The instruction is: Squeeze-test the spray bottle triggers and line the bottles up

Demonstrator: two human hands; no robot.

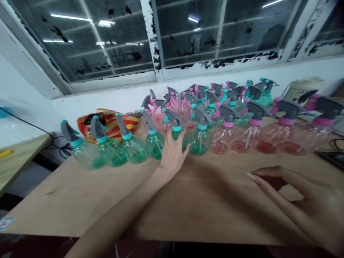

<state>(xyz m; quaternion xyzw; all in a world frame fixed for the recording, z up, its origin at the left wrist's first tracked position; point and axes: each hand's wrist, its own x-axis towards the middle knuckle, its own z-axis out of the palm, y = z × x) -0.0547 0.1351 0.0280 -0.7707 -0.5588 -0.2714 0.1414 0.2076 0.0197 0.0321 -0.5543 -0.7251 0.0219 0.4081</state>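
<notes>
My left hand [173, 154] reaches forward with its fingers curved around the upper body of a green spray bottle [176, 128], just below its turquoise collar. That bottle stands in the front row, and my hand hides much of its body. To its left is another green spray bottle [155, 145]; close on its right stands a green spray bottle [200, 141]. Over the table's right side hovers my right hand [301, 204], thumb and forefinger tips brought together, with nothing visible between them. The nearest bottles to it are pink spray bottles [290, 134] with grey trigger heads.
More pink and green spray bottles [182, 107] crowd behind the front row. A red-and-yellow bag [113, 123] lies at the back left. Behind the right-hand bottles is a beige container [302, 89]. The wooden table [107, 200] meets a wall under windows; dark cables [60, 147] hang left.
</notes>
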